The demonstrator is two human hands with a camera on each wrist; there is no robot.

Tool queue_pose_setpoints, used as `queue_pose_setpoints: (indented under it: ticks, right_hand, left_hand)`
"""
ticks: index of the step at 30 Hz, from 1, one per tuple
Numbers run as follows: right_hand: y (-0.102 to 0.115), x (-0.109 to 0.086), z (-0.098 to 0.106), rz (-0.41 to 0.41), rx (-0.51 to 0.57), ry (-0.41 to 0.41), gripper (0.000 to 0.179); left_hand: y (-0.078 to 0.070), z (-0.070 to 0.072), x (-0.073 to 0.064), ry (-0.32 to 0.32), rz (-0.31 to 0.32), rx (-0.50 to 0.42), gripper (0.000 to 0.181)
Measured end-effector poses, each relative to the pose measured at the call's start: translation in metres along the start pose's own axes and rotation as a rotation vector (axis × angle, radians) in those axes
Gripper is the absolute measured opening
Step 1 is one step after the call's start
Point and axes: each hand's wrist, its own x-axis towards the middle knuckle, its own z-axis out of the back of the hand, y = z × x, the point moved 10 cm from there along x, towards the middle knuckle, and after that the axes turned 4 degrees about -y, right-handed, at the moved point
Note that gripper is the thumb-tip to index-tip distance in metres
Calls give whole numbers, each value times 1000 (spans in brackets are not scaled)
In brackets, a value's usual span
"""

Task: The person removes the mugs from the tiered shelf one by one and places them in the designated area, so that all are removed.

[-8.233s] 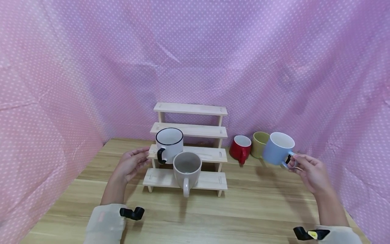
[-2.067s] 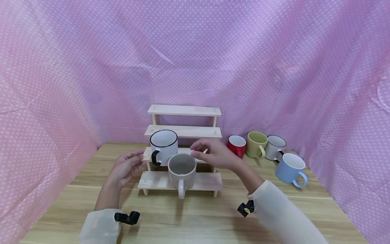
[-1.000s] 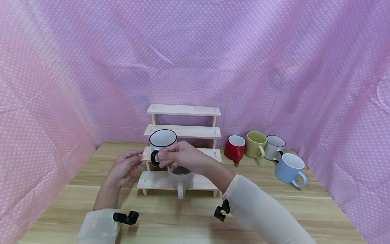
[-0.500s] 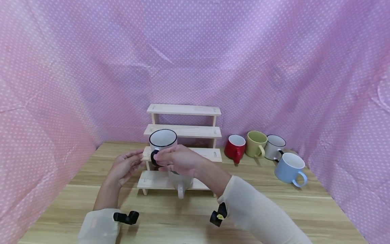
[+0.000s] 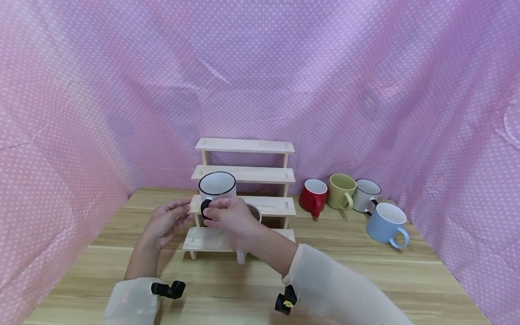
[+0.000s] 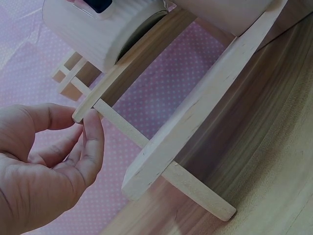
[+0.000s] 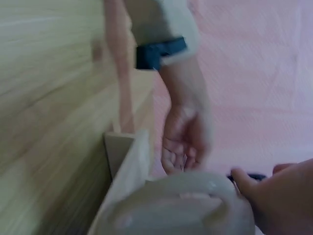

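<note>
A white mug [image 5: 217, 184] with a black rim and black handle [image 5: 205, 208] stands on the second step from the bottom of a wooden tiered rack [image 5: 272, 205]. My right hand [image 5: 239, 221] pinches that handle with thumb and fingertips. Below it, a grey mug [image 5: 241, 256] on the bottom step is partly covered by this hand; in the right wrist view its handle [image 7: 171, 188] shows large and blurred. My left hand [image 5: 167, 223] pinches the left end of the second step's board between thumb and fingers, as the left wrist view shows at the board end [image 6: 85, 110].
Right of the rack on the wooden table [image 5: 325, 280] stand a red mug [image 5: 312, 197], a yellow-green mug [image 5: 338, 196], a second white mug with dark rim [image 5: 361, 200] and a light blue mug [image 5: 382, 225]. A pink dotted cloth [image 5: 252, 81] hangs close behind.
The light blue mug, earlier held up by my right hand, now stands on the table. My right hand has moved left to the white mug's black handle. The left hand has stayed at the rack.
</note>
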Motion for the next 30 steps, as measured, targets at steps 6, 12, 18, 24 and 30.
queue_pose_setpoints:
  ticks: [6,12,18,24,30]
  right_hand:
    - [-2,-2,-6,66,-14,-45,30]
    - [-6,0,-7,84,33,-103,24]
    - [-7,-1,-11,112,46,-140,20]
    - [-9,1,-14,115,47,-175,12]
    - [-12,2,-17,99,61,-196,10]
  left_hand:
    - [0,0,0,1,7,-6,45]
    - [1,-1,1,8,13,-27,45]
    - [0,-1,1,19,9,-40,50]
    - [-2,-2,-1,14,1,-25,51]
    - [-3,-2,-1,18,-7,-29,50]
